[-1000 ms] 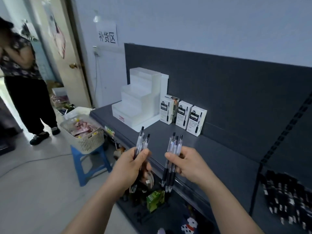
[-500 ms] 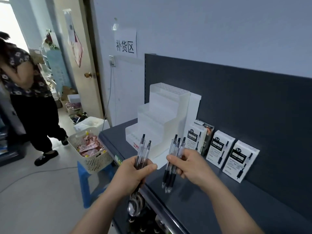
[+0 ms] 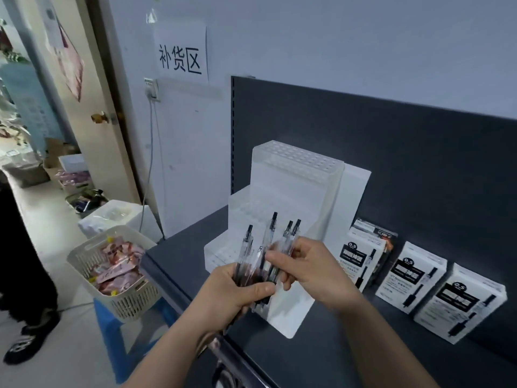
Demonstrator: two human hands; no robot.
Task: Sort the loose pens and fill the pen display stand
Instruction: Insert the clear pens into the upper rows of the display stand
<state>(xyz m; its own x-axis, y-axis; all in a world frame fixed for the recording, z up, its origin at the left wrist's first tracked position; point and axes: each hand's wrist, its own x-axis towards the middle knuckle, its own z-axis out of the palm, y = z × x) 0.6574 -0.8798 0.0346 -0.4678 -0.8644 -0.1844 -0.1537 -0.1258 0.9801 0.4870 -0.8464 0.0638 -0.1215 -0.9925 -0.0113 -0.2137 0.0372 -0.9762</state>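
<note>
A white stepped pen display stand [image 3: 293, 186] stands on the dark grey shelf [image 3: 321, 354], its rows of holes unfilled. In front of it I hold several clear pens [image 3: 268, 247] with black caps and grips, tips hidden in my fists. My left hand [image 3: 237, 292] grips the lower barrels of the bunch. My right hand [image 3: 310, 267] pinches the pens on the right side of the same bunch. Both hands touch at the bunch, just in front of the stand's lowest step.
Three white pen boxes [image 3: 419, 278] lean on the dark back panel to the right of the stand. A cream basket [image 3: 117, 275] of pink packets sits on a blue stool [image 3: 112, 326] left of the shelf. A person's dark-trousered leg [image 3: 25, 275] stands at far left.
My two hands, each holding a separate bunch, have come together so the pens form one bunch. The view has drawn closer to the stand.
</note>
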